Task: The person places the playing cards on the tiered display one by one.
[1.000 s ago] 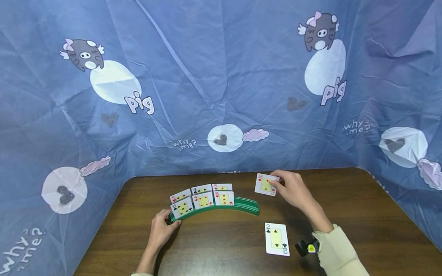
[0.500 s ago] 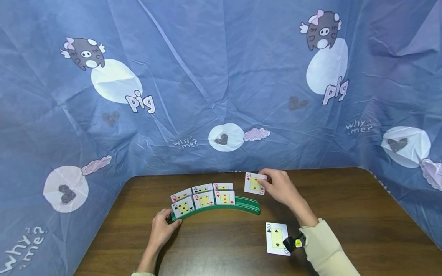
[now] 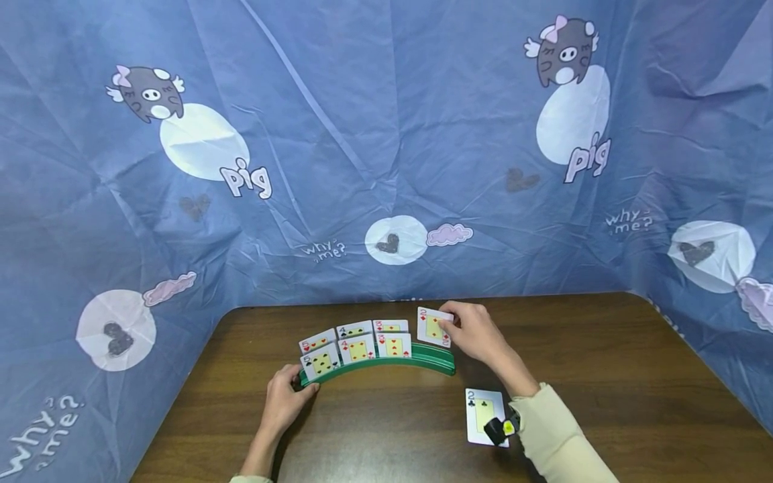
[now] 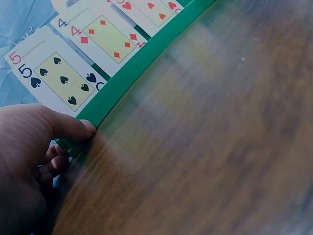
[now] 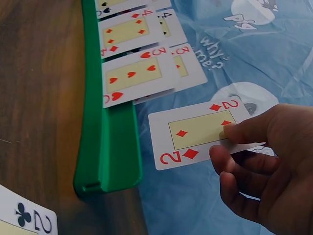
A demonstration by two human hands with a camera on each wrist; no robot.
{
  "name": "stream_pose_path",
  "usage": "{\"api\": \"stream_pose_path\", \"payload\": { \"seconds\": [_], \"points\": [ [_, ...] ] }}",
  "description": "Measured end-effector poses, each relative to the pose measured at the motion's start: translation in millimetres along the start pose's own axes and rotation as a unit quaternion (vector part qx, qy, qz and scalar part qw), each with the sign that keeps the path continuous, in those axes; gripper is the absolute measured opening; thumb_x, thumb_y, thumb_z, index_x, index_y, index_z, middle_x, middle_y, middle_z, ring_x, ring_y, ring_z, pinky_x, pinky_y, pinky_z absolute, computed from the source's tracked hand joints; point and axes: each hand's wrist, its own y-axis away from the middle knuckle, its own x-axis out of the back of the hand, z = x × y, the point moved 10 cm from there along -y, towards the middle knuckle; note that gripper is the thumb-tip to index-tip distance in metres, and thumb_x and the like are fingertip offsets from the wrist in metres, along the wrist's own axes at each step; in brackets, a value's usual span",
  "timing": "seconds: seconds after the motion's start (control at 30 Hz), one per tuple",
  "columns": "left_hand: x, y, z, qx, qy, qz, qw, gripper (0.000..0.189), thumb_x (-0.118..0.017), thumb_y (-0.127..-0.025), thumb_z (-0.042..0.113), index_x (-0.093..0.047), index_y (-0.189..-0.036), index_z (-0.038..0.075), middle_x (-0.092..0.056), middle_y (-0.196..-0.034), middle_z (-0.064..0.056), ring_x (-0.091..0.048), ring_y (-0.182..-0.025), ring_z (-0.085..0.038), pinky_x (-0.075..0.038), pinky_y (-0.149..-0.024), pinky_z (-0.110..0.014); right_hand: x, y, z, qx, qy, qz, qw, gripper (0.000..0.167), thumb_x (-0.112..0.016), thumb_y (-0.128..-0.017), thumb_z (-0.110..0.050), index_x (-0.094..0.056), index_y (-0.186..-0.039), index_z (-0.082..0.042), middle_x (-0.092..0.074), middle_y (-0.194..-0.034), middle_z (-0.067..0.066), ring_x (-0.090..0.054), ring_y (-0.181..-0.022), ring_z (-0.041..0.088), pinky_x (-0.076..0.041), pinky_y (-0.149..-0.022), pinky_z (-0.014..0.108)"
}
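My right hand [image 3: 478, 330] pinches the two of diamonds playing card [image 5: 195, 132] by its right side, thumb on the face. The card is upright over the right end of a curved green card holder [image 3: 431, 357]. My left hand [image 3: 286, 397] grips the holder's left end, thumb [image 4: 73, 126] on the front edge and fingers curled behind. Two rows of cards stand in the holder: in front the five of spades [image 4: 63, 78], four of diamonds [image 3: 357, 349] and three of hearts [image 3: 394, 345]; behind them a five of hearts [image 3: 317, 341], a four [image 3: 354, 329] and a three of diamonds [image 3: 391, 327].
A two of clubs [image 3: 477, 419] lies face up on the brown wooden table [image 3: 374, 436], partly covered by the right wrist's camera [image 3: 498, 429] in the head view. A blue printed cloth [image 3: 314, 134] hangs behind the table and at both sides.
My right hand has moved left with the two of diamonds, from right of the holder to over its right end, dipping slightly lately. The left hand keeps its grip on the holder.
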Motion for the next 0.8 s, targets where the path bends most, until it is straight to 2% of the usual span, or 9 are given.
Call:
{"api": "stream_pose_path", "payload": {
  "seconds": [0.13,0.37,0.5,0.8],
  "points": [
    [-0.1,-0.1,0.1,-0.006,-0.001,0.004,1.0000,0.027,-0.082,-0.072,0.006,-0.072,-0.096,-0.001,-0.066,-0.089,-0.010,-0.051,-0.084,-0.018,-0.037,-0.074,-0.029,-6,0.5,0,0.000,-0.001,-0.004,1.0000,0.015,-0.071,-0.090,-0.011,-0.073,-0.104,-0.007,-0.073,-0.095,0.008,-0.057,-0.076,0.014,-0.046,-0.067,0.028],
    [-1.4,-0.3,-2.3,0.000,-0.003,0.000,1.0000,0.026,-0.082,-0.073,0.005,-0.072,-0.097,-0.001,-0.065,-0.090,-0.011,-0.051,-0.085,-0.019,-0.037,-0.074,-0.030,-10,1.6,-2,0.004,0.006,-0.004,1.0000,0.013,-0.071,-0.089,-0.011,-0.073,-0.102,-0.008,-0.072,-0.090,0.006,-0.055,-0.073,0.012,-0.045,-0.065,0.027],
    [-1.0,-0.2,-1.7,0.000,-0.005,0.001,1.0000,0.026,-0.082,-0.072,0.004,-0.072,-0.096,-0.001,-0.065,-0.089,-0.011,-0.051,-0.084,-0.019,-0.037,-0.074,-0.029,-11,1.6,-1,0.002,0.008,-0.003,1.0000,0.013,-0.071,-0.089,-0.011,-0.074,-0.102,-0.008,-0.073,-0.093,0.007,-0.056,-0.075,0.013,-0.045,-0.067,0.028],
    [-0.6,-0.2,-0.9,0.004,-0.002,-0.001,1.0000,0.027,-0.082,-0.073,0.004,-0.072,-0.097,-0.002,-0.065,-0.090,-0.011,-0.050,-0.084,-0.019,-0.036,-0.074,-0.029,-21,1.6,5,-0.016,0.011,-0.017,0.9997,0.012,-0.070,-0.090,-0.013,-0.073,-0.102,-0.010,-0.072,-0.091,0.005,-0.056,-0.076,0.013,-0.046,-0.068,0.030]
  ]
}}
